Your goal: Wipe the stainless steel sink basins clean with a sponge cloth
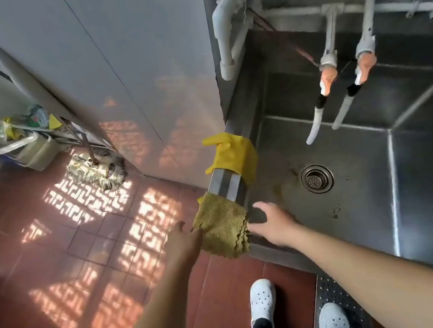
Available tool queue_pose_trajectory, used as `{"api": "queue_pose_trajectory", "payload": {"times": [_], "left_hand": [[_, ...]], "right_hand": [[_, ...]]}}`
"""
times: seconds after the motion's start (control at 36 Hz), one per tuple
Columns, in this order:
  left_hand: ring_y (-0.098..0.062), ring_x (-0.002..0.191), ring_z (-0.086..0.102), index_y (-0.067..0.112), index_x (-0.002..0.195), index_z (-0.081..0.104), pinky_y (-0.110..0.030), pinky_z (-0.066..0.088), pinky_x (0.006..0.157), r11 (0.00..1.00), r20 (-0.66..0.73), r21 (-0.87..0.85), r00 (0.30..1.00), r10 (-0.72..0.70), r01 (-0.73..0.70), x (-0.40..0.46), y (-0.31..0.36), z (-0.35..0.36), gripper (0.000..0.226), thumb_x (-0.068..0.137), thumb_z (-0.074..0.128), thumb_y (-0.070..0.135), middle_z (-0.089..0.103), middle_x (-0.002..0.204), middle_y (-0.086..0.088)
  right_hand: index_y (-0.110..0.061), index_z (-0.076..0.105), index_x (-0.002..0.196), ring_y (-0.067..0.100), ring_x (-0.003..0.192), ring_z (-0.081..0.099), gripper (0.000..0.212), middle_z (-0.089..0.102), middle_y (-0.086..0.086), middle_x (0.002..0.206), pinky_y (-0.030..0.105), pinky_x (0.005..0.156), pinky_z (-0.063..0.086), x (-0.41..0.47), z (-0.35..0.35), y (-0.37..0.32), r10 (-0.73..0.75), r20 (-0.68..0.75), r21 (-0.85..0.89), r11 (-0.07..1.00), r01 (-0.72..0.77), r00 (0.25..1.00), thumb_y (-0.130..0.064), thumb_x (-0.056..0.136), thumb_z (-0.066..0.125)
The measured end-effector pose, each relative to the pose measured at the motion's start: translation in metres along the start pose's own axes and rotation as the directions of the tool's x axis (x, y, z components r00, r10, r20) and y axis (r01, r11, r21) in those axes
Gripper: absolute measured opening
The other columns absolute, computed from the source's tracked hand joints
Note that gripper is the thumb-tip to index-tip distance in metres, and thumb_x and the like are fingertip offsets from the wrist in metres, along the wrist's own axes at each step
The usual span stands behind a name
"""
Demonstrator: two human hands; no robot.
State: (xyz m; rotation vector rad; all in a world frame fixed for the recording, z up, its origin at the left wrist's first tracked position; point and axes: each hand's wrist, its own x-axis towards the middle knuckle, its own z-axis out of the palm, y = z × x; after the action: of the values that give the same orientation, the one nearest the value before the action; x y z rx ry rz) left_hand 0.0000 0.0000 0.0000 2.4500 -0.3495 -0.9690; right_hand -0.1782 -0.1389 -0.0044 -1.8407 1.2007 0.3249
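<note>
The cloth (225,227), a folded olive-yellow piece with wavy edges, hangs over the left rim of the sink (427,184), draped across the steel edge near the front corner. We have a hand on each side of it: our left hand (184,240) reaches in from outside the sink and its fingertips touch the cloth's outer edge, fingers loosely spread and gripping nothing that we can see; our right hand (273,224) sits inside the sink rim just beside the cloth, fingers open and curved, closed on nothing. Further back along the same rim a yellow rubber glove (232,155) is draped over the edge. In the floor of the sink sits the round drain (317,178), with brownish stains between it and the cloth. Two taps (341,89) with orange fittings and white spouts hang over the back of the sink. Left of the sink, well apart on the red tiled floor, a mop (98,170) rests against the wall. Below the sink's front edge we see our white shoes (262,300).
</note>
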Motion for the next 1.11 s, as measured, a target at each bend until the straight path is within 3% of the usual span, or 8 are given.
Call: {"api": "queue_pose_trajectory", "payload": {"times": [0.19,0.36,0.44,0.67,0.78,0.86,0.97,1.11], "left_hand": [[-0.022,0.106,0.063,0.017,0.141,0.052,-0.031,0.056,0.078,0.99,0.129,-0.13,0.989,0.078,-0.061,0.039,0.014,-0.006,0.056,0.088,0.069,0.018,0.059,0.133,-0.006],[-0.015,0.072,0.064,0.014,0.127,0.062,-0.027,0.055,0.064,0.987,0.267,-0.102,0.953,0.145,-0.121,0.058,0.029,-0.013,0.042,0.087,0.065,0.003,0.069,0.102,-0.004],[-0.023,0.072,0.062,0.009,0.117,0.066,-0.041,0.057,0.078,0.984,0.321,-0.13,0.934,0.155,-0.119,0.06,0.034,-0.016,0.034,0.086,0.063,-0.004,0.067,0.087,-0.007],[-0.026,0.086,0.066,0.021,0.109,0.076,-0.049,0.059,0.078,0.885,0.539,-0.464,0.779,0.32,-0.042,0.019,0.06,-0.032,0.038,0.084,0.063,-0.006,0.061,0.094,-0.012],[-0.015,0.081,0.069,0.025,0.112,0.075,-0.034,0.058,0.069,0.86,0.639,-0.503,0.63,0.44,-0.09,-0.014,0.087,-0.028,0.035,0.086,0.066,0.004,0.067,0.087,0.0],[-0.019,0.091,0.068,0.024,0.118,0.072,-0.039,0.058,0.077,0.852,0.705,-0.51,0.51,0.492,-0.118,-0.036,0.112,-0.02,0.038,0.081,0.07,0.013,0.064,0.098,-0.004],[-0.021,0.093,0.068,0.017,0.131,0.063,-0.036,0.057,0.075,0.796,0.754,-0.594,0.265,0.601,-0.118,-0.06,0.145,-0.006,0.049,0.083,0.074,0.015,0.065,0.11,-0.008],[-0.021,0.092,0.065,0.008,0.139,0.054,-0.035,0.06,0.075,0.781,0.78,-0.624,0.061,0.622,0.019,-0.088,0.174,0.024,0.051,0.089,0.067,0.009,0.061,0.114,-0.014]], "right_hand": [[-0.01,0.041,0.148,0.027,0.13,0.052,0.078,0.051,0.01,0.145,0.034,0.106,0.042,0.055,0.027,-0.025,0.191,0.162,0.391,0.888,-0.241,0.968,-0.034,0.082,0.077],[-0.002,0.066,0.108,0.023,0.09,0.066,0.034,0.071,0.016,0.107,0.033,0.08,0.055,0.062,0.029,-0.022,0.187,0.128,0.398,0.89,-0.223,0.974,-0.017,0.081,0.079],[-0.006,0.065,0.095,0.021,0.08,0.062,0.023,0.07,0.012,0.092,0.028,0.067,0.048,0.054,0.023,-0.022,0.15,0.047,0.462,0.873,-0.155,0.988,-0.013,0.079,0.08],[-0.01,0.069,0.095,0.026,0.09,0.066,0.02,0.073,0.012,0.094,0.05,0.095,0.052,-0.017,-0.028,-0.019,0.097,-0.1,0.769,0.639,0.015,0.99,-0.001,0.079,0.077],[-0.002,0.067,0.107,0.031,0.095,0.069,0.021,0.072,0.022,0.107,0.048,0.09,0.055,-0.07,-0.067,0.0,0.079,-0.166,0.818,0.568,0.093,0.983,0.001,0.086,0.07],[0.002,0.062,0.12,0.035,0.098,0.067,0.031,0.069,0.024,0.113,0.051,0.088,0.054,-0.116,-0.1,0.02,-0.001,-0.148,0.851,0.51,0.128,0.989,-0.002,0.089,0.067],[0.004,0.058,0.127,0.033,0.104,0.065,0.041,0.065,0.022,0.119,0.043,0.09,0.054,-0.179,-0.141,0.049,-0.18,-0.183,0.893,0.38,0.24,0.966,-0.006,0.088,0.068],[-0.004,0.053,0.138,0.035,0.121,0.052,0.079,0.053,0.024,0.135,0.053,0.105,0.04,-0.222,-0.143,0.082,-0.226,-0.27,0.947,0.112,0.3,0.936,-0.045,0.076,0.081]]}}
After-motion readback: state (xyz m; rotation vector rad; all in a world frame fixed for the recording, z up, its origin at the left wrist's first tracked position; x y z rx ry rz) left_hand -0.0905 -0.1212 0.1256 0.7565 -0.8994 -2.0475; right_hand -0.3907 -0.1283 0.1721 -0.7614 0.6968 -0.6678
